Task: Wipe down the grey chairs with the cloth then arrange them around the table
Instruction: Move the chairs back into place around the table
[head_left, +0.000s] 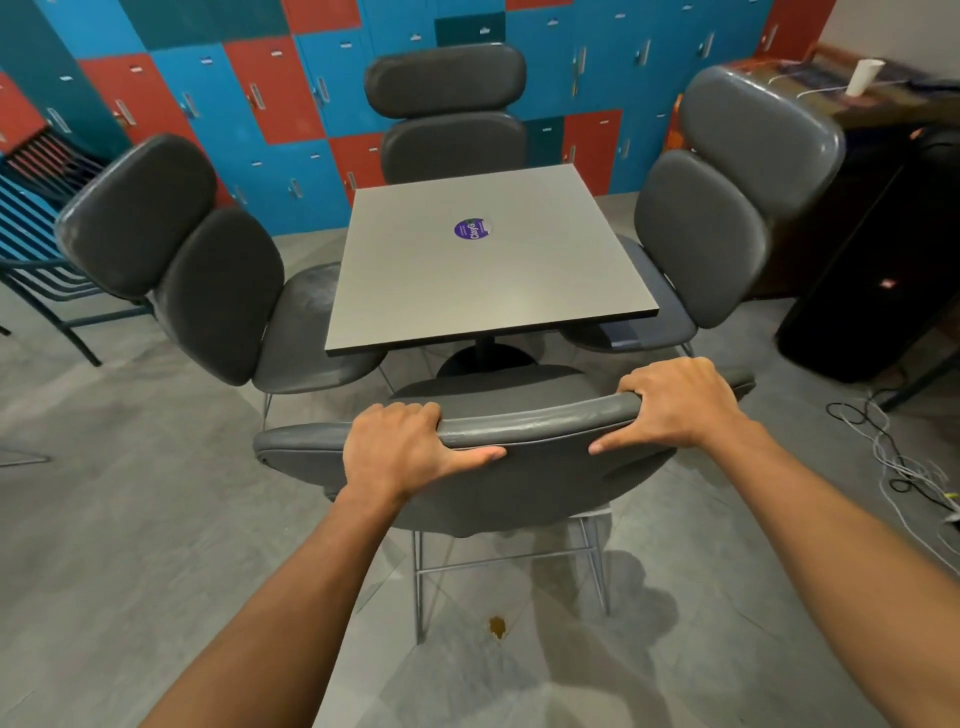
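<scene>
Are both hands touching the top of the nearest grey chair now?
Touching. The head view shows the left hand and the right hand gripping the top edge of the nearest grey chair, fingers curled over it and thumbs on its back side.

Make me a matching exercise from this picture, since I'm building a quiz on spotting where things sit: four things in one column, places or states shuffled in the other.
Things:
1. near chair
2. round sticker
3. white cup
4. cables

Places or states:
A. on the grey table top
B. loose on the floor at right
C. gripped at its top edge by the left hand and right hand
D. on the counter at far right

Pairs: 1-C, 2-A, 3-D, 4-B
</scene>
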